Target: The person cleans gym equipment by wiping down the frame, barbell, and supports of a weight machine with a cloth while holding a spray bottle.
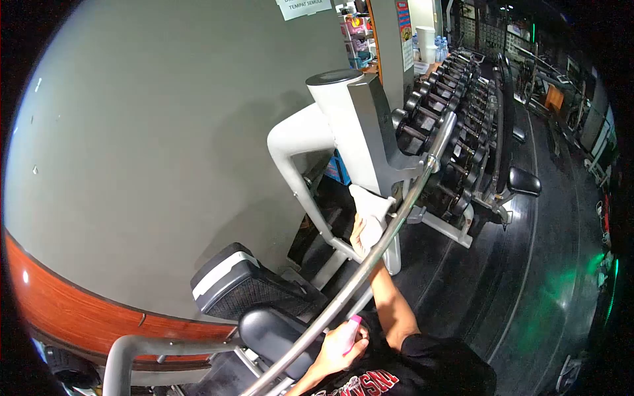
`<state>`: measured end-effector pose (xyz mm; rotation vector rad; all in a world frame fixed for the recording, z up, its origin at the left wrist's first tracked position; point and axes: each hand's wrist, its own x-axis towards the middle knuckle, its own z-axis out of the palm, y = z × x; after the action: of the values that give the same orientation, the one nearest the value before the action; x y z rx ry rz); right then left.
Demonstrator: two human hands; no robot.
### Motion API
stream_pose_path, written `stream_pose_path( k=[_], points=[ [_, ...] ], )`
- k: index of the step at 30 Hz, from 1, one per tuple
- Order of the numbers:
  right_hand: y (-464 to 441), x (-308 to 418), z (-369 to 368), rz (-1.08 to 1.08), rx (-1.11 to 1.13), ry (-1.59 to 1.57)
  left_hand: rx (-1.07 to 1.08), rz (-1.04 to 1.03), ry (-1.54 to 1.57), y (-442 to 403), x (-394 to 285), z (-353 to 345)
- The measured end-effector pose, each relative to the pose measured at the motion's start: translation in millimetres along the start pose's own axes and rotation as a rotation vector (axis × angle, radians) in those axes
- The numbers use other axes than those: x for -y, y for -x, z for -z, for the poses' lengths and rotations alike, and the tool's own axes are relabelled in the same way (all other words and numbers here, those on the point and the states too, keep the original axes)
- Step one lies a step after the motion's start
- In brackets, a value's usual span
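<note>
- Cloth (370,210), white, crumpled: held in the right grip (359,236), its loose upper portion spreading beyond the fingers, at the lower end of the white post (352,138) of a gym machine. Whether it presses on the post cannot be told.
- Right grip: fingers bent about the cloth's near side and partly covered by it; closed on the fabric as far as shows.
- Right arm: stretched forward from a short black sleeve (442,360), forearm rising steeply, crossed near the wrist by the metal bar.
- Bottle (354,321), small, pink-tipped, make uncertain: inside the left grip (335,353), tip standing out above the fingers, most of the body hidden.
- Left grip: curled into a loose fist round the bottle, thumb side toward the torso; well apart from the cloth.
- Left arm: low, forearm entering from the lower edge, hand before the torso and just beside the metal bar in this view.
- Metal bar (343,294), long, bare: running diagonally from the machine's post side down to the lower edge.
- Padded seat (272,335), black: left of the metal bar, near the left grip.
- Dumbbells (432,99), dark, in rows on a rack: beyond the post, to the right.
- Wall (145,145), grey, red-brown panel (72,290) along its base: left side.
- Floor (492,277), dark: right side.
</note>
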<state>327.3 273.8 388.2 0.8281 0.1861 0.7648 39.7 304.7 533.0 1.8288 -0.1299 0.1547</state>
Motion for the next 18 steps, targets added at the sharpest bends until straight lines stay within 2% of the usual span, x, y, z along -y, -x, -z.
stream_pose_path(
  k=[1, 2, 3, 5, 7, 8, 9, 11, 12, 13, 15, 16, 17, 18],
  points=[
    [6.7, -16.3, -5.1, 0.000, 0.185, 0.080, 0.006, 0.001, -0.003, 0.4, 1.3, 1.5],
    [22.5, -28.4, -14.5, 0.013, 0.139, -0.047, 0.009, 0.007, -0.005, 0.8, 2.7, 2.9],
    [17.4, -26.4, -13.5, -0.194, 0.378, -0.263, 0.014, 0.013, -0.006, 1.0, 4.2, 4.3],
    [36.8, -14.7, -17.2, -0.179, 0.333, -0.117, 0.031, 0.022, 0.003, 2.6, 11.6, 5.7],
    [40.6, 7.4, 3.5, 0.176, 0.265, 0.477, 0.050, 0.032, 0.020, 4.4, 13.7, 4.3],
    [45.8, 12.8, 6.5, 0.000, 0.304, 0.265, 0.061, 0.000, -0.006, 3.0, 12.2, 4.1],
    [47.0, 21.4, 12.1, 0.006, 0.303, 0.267, 0.070, -0.033, -0.034, 2.7, 11.2, 4.3],
    [48.1, 41.8, 27.4, 0.362, 0.317, 0.921, 0.048, -0.101, -0.022, 5.4, 13.9, 2.7],
    [56.7, 38.2, 37.8, 0.488, 0.320, 0.693, 0.063, -0.048, 0.011, 7.6, 11.4, 3.4],
    [59.8, 29.6, 28.6, 0.485, 0.318, 0.693, 0.077, 0.005, 0.043, 10.0, 9.9, 4.5],
    [65.3, 19.4, 6.2, 0.853, 0.148, 0.778, 0.051, -0.058, 0.016, 11.8, 13.2, 6.1],
    [75.1, 78.4, 30.5, 0.776, -0.013, 0.249, 0.030, -0.128, -0.008, 12.1, 14.4, 6.5],
    [83.6, 104.8, 36.4, 0.681, 0.384, 0.528, 0.026, -0.129, -0.008, 14.2, 13.6, 8.4],
    [94.4, 108.1, 27.2, 0.809, 0.170, 0.428, 0.049, -0.010, 0.027, 17.0, 12.3, 11.4]
  ],
)
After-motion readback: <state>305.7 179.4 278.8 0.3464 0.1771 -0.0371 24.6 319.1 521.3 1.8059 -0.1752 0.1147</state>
